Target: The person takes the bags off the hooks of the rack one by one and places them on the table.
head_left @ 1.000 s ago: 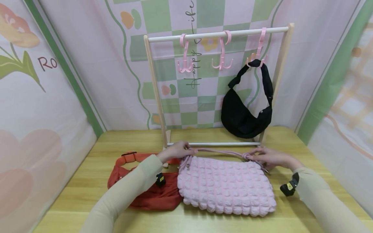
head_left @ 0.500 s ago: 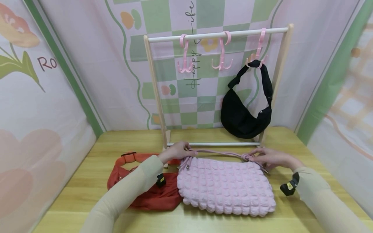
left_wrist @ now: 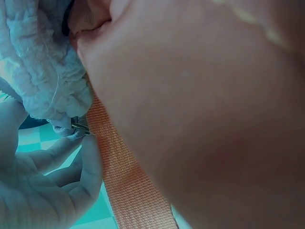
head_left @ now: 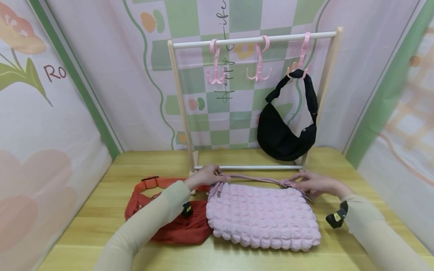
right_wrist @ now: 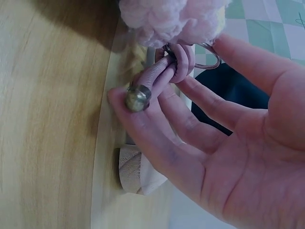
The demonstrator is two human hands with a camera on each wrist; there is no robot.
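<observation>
i'm seeing nothing shift this past second: my left hand (head_left: 205, 176) is still pinching one end of the thin pink cord strap (head_left: 255, 177), my right hand (head_left: 317, 183) gripping its knotted end, the pale pink puffy fabric bag (head_left: 262, 216) lying between, apparently unlifted.

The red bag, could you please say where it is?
In the head view, the red bag lies on the table left of the pink bag, partly behind the left sleeve.
</observation>
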